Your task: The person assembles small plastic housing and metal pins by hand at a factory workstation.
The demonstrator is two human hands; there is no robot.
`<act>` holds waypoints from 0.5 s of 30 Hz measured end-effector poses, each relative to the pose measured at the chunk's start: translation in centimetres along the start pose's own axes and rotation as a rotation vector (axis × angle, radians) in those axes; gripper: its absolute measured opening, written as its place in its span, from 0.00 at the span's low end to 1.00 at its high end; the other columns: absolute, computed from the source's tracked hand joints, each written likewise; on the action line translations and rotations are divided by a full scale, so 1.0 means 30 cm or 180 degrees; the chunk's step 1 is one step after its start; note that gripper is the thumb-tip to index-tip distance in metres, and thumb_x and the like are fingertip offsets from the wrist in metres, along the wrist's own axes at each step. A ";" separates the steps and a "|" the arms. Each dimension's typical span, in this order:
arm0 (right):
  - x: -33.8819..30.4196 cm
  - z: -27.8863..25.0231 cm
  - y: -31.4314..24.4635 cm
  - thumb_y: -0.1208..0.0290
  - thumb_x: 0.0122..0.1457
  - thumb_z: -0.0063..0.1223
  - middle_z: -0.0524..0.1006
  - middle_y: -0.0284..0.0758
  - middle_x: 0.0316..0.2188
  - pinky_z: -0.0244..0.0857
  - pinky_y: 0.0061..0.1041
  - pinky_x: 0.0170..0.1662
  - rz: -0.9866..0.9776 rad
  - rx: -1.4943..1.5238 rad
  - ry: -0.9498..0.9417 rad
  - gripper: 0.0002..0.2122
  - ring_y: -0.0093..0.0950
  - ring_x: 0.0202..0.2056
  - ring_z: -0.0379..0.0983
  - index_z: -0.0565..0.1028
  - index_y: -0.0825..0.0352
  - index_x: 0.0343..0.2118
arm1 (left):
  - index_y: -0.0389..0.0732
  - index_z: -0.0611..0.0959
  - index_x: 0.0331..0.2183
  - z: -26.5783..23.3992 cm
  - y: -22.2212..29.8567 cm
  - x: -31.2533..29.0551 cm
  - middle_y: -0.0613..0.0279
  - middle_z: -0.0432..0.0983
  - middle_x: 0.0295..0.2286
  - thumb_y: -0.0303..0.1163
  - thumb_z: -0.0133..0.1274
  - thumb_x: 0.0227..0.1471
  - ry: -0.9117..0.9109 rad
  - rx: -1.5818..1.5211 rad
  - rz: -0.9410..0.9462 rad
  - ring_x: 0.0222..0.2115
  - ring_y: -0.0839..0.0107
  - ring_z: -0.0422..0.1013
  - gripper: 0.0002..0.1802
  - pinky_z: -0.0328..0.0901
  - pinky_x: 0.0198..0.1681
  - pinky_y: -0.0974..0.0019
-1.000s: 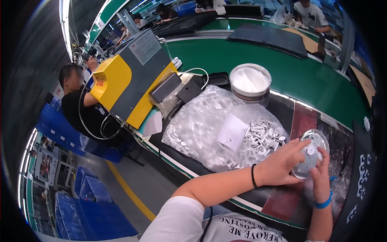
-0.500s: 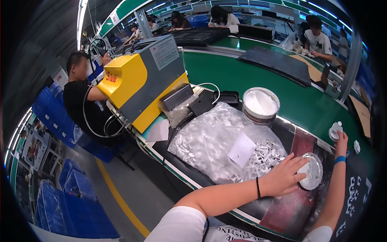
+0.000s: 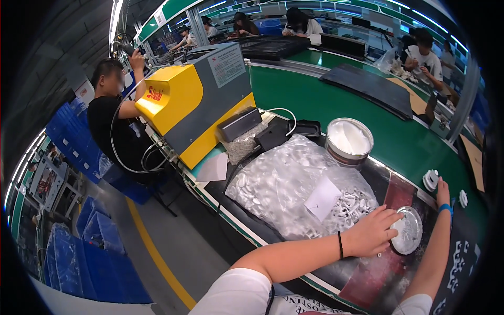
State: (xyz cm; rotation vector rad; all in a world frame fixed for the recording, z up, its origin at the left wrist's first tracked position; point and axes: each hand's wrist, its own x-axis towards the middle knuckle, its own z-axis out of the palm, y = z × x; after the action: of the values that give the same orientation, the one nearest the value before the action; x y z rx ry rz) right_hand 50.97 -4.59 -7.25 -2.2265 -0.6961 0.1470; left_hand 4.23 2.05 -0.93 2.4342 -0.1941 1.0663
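My left hand (image 3: 370,231) is at the left edge of a shallow round metal lid (image 3: 407,231) with white paste smeared in it. Its fingers are apart, and I make out nothing between them. My right hand (image 3: 444,195) reaches forward on the far right, its fingers stretched out beside a small white round plastic part (image 3: 430,180) on the green mat. The fingertips are at that part's right edge; whether they touch it I cannot tell. Left of my left hand, a clear plastic bag (image 3: 286,184) spills small white plastic pieces (image 3: 353,206), with a paper slip (image 3: 322,198) on it.
An open tin of white paste (image 3: 349,140) stands behind the bag. A second white part (image 3: 463,199) lies right of my right hand. A yellow and grey machine (image 3: 197,100) stands at the left, with a person (image 3: 113,115) behind it. Dark flat panels (image 3: 367,89) lie farther back.
My right hand has drawn slightly back from the white round part, which now sits on the mat. My left hand's fingers have shifted toward the lid's left rim. The whole view has shifted slightly.
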 end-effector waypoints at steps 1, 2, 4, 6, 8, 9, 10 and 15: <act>-0.018 -0.020 -0.023 0.53 0.58 0.40 0.70 0.45 0.43 0.55 0.27 0.50 -0.0331 -0.0073 0.0267 0.24 0.37 0.47 0.65 0.68 0.73 0.44 | 0.38 0.73 0.32 0.000 -0.001 0.005 0.45 0.60 0.46 0.30 0.56 0.35 -0.0020 0.0016 -0.0020 0.48 0.50 0.58 0.16 0.52 0.51 0.46; -0.047 -0.047 -0.048 0.54 0.58 0.40 0.70 0.45 0.44 0.54 0.27 0.51 -0.0658 -0.0155 0.0537 0.23 0.38 0.47 0.65 0.68 0.73 0.44 | 0.38 0.73 0.32 -0.001 -0.001 0.011 0.45 0.60 0.46 0.30 0.56 0.35 -0.0013 -0.0013 0.0009 0.48 0.50 0.58 0.16 0.52 0.51 0.46; -0.146 -0.075 -0.147 0.56 0.59 0.41 0.70 0.44 0.43 0.54 0.26 0.51 -0.0867 -0.0061 0.0508 0.22 0.35 0.47 0.65 0.68 0.73 0.44 | 0.38 0.73 0.30 -0.010 -0.008 0.014 0.49 0.66 0.39 0.30 0.55 0.35 0.0243 0.0231 -0.0117 0.41 0.53 0.63 0.14 0.58 0.46 0.51; -0.276 -0.080 -0.263 0.59 0.59 0.41 0.70 0.42 0.43 0.54 0.25 0.51 -0.1103 0.0072 0.0447 0.20 0.33 0.47 0.65 0.68 0.73 0.44 | 0.38 0.73 0.29 -0.026 -0.023 0.005 0.52 0.67 0.34 0.30 0.54 0.35 0.0132 0.0292 -0.0393 0.37 0.55 0.64 0.13 0.60 0.42 0.53; -0.424 -0.070 -0.362 0.64 0.59 0.43 0.70 0.38 0.43 0.55 0.23 0.50 -0.1331 0.0820 0.0279 0.16 0.28 0.46 0.65 0.68 0.73 0.44 | 0.38 0.73 0.28 -0.051 -0.037 -0.016 0.55 0.68 0.30 0.30 0.53 0.36 0.0044 0.0404 -0.0697 0.34 0.58 0.65 0.12 0.61 0.38 0.56; -0.484 -0.078 -0.385 0.67 0.59 0.43 0.70 0.36 0.41 0.55 0.21 0.49 -0.1418 0.0948 0.0207 0.15 0.25 0.45 0.64 0.69 0.73 0.43 | 0.38 0.73 0.27 -0.060 -0.040 -0.023 0.57 0.68 0.27 0.30 0.53 0.36 0.0025 0.0663 -0.0865 0.31 0.59 0.65 0.11 0.61 0.36 0.57; -0.548 -0.129 -0.388 0.69 0.59 0.43 0.70 0.34 0.40 0.56 0.19 0.48 -0.1483 0.1004 0.0209 0.13 0.23 0.44 0.64 0.69 0.72 0.42 | 0.38 0.73 0.26 -0.052 -0.043 -0.014 0.58 0.67 0.25 0.30 0.52 0.35 0.0017 0.0838 -0.0973 0.28 0.60 0.65 0.10 0.61 0.33 0.59; -0.732 -0.208 -0.366 0.73 0.59 0.43 0.70 0.32 0.36 0.56 0.17 0.44 -0.1550 0.1402 0.0273 0.08 0.21 0.39 0.65 0.70 0.72 0.38 | 0.39 0.74 0.26 -0.031 -0.086 -0.021 0.58 0.67 0.26 0.30 0.51 0.34 -0.0176 0.1031 -0.1032 0.32 0.60 0.64 0.11 0.60 0.37 0.57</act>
State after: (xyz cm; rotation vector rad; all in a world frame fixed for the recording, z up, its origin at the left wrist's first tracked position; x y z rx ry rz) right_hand 29.64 -14.25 2.43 -1.5893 -1.0256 -0.0385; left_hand 3.97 4.73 -1.78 2.6575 0.3730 0.9423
